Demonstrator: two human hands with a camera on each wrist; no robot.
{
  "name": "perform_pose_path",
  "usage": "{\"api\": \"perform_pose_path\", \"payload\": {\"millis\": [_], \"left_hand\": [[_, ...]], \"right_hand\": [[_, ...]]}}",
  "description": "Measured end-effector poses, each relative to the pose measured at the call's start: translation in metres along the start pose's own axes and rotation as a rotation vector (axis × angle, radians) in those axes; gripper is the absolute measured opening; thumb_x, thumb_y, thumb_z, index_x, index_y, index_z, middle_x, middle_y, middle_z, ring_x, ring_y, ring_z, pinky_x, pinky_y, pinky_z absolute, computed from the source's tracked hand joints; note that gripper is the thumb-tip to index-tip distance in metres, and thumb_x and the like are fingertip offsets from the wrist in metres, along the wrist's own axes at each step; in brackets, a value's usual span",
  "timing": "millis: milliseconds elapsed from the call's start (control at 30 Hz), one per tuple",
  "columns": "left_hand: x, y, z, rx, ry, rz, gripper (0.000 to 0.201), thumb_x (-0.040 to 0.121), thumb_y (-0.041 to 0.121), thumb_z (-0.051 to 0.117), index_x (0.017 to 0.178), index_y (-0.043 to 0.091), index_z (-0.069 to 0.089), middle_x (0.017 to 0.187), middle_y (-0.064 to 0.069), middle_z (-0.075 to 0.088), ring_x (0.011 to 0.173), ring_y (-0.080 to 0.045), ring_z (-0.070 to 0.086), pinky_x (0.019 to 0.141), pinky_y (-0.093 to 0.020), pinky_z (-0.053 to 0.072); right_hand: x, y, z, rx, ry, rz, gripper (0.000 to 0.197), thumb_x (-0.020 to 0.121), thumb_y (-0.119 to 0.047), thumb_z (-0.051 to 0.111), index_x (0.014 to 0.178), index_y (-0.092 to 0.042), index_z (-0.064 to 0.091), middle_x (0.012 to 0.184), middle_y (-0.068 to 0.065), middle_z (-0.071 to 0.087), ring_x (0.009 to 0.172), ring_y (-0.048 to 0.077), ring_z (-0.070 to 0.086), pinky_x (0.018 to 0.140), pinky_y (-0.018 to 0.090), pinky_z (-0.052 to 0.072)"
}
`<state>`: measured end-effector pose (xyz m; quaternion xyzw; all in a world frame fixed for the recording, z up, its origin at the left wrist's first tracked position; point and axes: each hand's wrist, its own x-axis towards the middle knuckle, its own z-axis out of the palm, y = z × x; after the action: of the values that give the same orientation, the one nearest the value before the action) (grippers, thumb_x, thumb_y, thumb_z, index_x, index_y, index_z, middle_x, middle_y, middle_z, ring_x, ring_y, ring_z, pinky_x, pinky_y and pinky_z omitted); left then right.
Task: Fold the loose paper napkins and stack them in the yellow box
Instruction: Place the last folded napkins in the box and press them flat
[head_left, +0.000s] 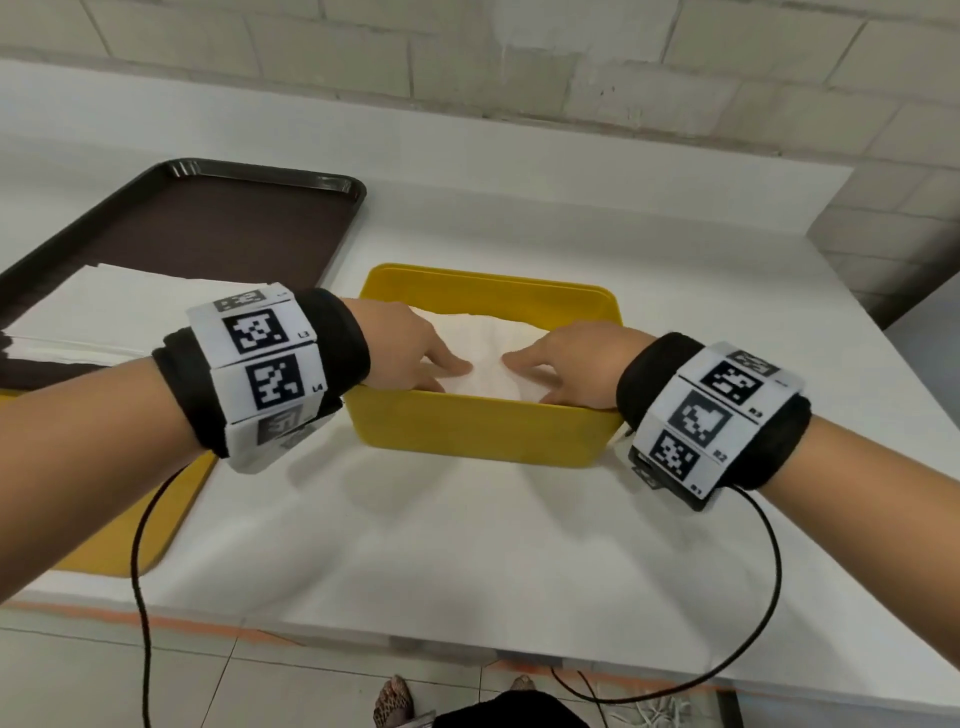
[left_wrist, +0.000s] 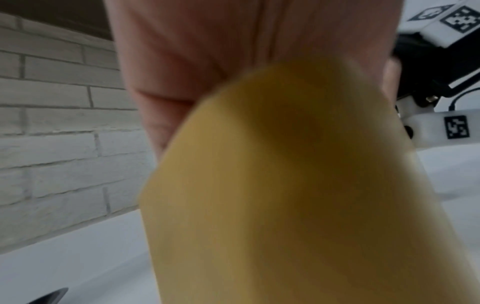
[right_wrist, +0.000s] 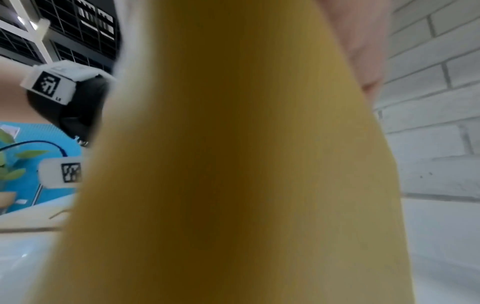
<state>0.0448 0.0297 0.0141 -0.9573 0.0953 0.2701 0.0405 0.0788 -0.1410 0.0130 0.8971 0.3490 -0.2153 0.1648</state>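
Observation:
The yellow box (head_left: 483, 431) stands mid-table with white folded napkins (head_left: 488, 340) inside. Both my hands reach down into it. My left hand (head_left: 415, 353) lies on the left side of the top napkin, fingers stretched toward the middle. My right hand (head_left: 561, 364) lies on the right side, fingers spread flat on the paper. In both wrist views the blurred yellow box wall (left_wrist: 285, 195) (right_wrist: 221, 164) fills most of the picture and hides the fingers. A stack of loose white napkins (head_left: 119, 317) lies on the brown tray at the left.
The dark brown tray (head_left: 234, 218) sits at the back left. A yellow tray (head_left: 135, 535) lies near the front left edge. A brick wall (head_left: 571, 62) runs behind the white table (head_left: 467, 545). Black cables hang from both wristbands over the front edge.

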Motion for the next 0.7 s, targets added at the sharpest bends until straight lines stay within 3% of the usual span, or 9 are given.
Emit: {"api": "perform_pose_path", "payload": {"millis": [100, 167, 267, 400, 533, 633, 700], "left_hand": [[0.007, 0.005, -0.002, 0.053, -0.122, -0.009, 0.041, 0.100, 0.041, 0.026, 0.140, 0.044, 0.032, 0.152, 0.001, 0.029, 0.134, -0.020, 0.035, 0.111, -0.032, 0.027], [0.010, 0.006, -0.002, 0.053, -0.162, -0.011, 0.042, 0.099, 0.045, 0.023, 0.139, 0.043, 0.035, 0.152, 0.002, 0.029, 0.134, -0.021, 0.035, 0.112, -0.033, 0.026], [0.006, 0.005, -0.002, 0.006, -0.158, -0.005, 0.043, 0.098, 0.048, 0.023, 0.139, 0.042, 0.036, 0.153, 0.003, 0.028, 0.134, -0.020, 0.034, 0.112, -0.032, 0.025], [-0.002, 0.000, -0.007, -0.066, -0.099, -0.024, 0.050, 0.095, 0.056, 0.027, 0.136, 0.034, 0.045, 0.146, 0.005, 0.040, 0.132, -0.019, 0.038, 0.112, -0.036, 0.026], [-0.002, 0.001, -0.001, -0.058, -0.112, -0.075, 0.055, 0.096, 0.055, 0.024, 0.139, 0.026, 0.042, 0.147, 0.001, 0.039, 0.133, -0.023, 0.035, 0.113, -0.040, 0.024], [0.000, 0.002, 0.005, -0.056, -0.068, -0.042, 0.053, 0.098, 0.050, 0.022, 0.140, 0.025, 0.040, 0.147, -0.001, 0.038, 0.134, -0.024, 0.034, 0.114, -0.040, 0.023], [-0.005, -0.003, 0.005, -0.154, 0.005, 0.005, 0.046, 0.098, 0.048, 0.027, 0.135, 0.030, 0.047, 0.144, 0.005, 0.043, 0.131, -0.019, 0.037, 0.113, -0.037, 0.025]], "right_hand": [[0.008, -0.007, -0.002, -0.144, -0.081, -0.035, 0.046, 0.099, -0.019, 0.037, 0.144, -0.021, 0.027, 0.133, 0.009, 0.046, 0.119, 0.026, 0.047, 0.088, 0.029, 0.041], [0.012, -0.010, -0.004, -0.203, -0.101, -0.052, 0.044, 0.099, -0.017, 0.036, 0.143, -0.019, 0.030, 0.131, 0.009, 0.048, 0.117, 0.026, 0.048, 0.087, 0.029, 0.043], [0.010, -0.008, -0.007, -0.176, -0.117, -0.048, 0.049, 0.099, -0.023, 0.038, 0.146, -0.024, 0.025, 0.131, 0.008, 0.047, 0.117, 0.026, 0.048, 0.090, 0.031, 0.043], [0.001, -0.002, -0.010, -0.010, -0.099, -0.003, 0.053, 0.096, -0.019, 0.047, 0.144, -0.032, 0.028, 0.128, 0.006, 0.050, 0.100, 0.023, 0.053, 0.073, 0.025, 0.044], [0.002, -0.005, -0.007, -0.081, -0.100, -0.013, 0.054, 0.098, -0.010, 0.035, 0.145, -0.034, 0.024, 0.135, 0.005, 0.046, 0.115, 0.025, 0.050, 0.089, 0.029, 0.043], [0.001, -0.005, -0.007, -0.076, -0.101, -0.012, 0.053, 0.098, -0.010, 0.035, 0.145, -0.033, 0.025, 0.139, 0.005, 0.043, 0.117, 0.025, 0.048, 0.086, 0.027, 0.041], [-0.002, -0.003, -0.008, 0.004, -0.102, 0.020, 0.054, 0.097, -0.014, 0.042, 0.144, -0.036, 0.026, 0.141, 0.004, 0.041, 0.113, 0.023, 0.049, 0.082, 0.025, 0.041]]}}
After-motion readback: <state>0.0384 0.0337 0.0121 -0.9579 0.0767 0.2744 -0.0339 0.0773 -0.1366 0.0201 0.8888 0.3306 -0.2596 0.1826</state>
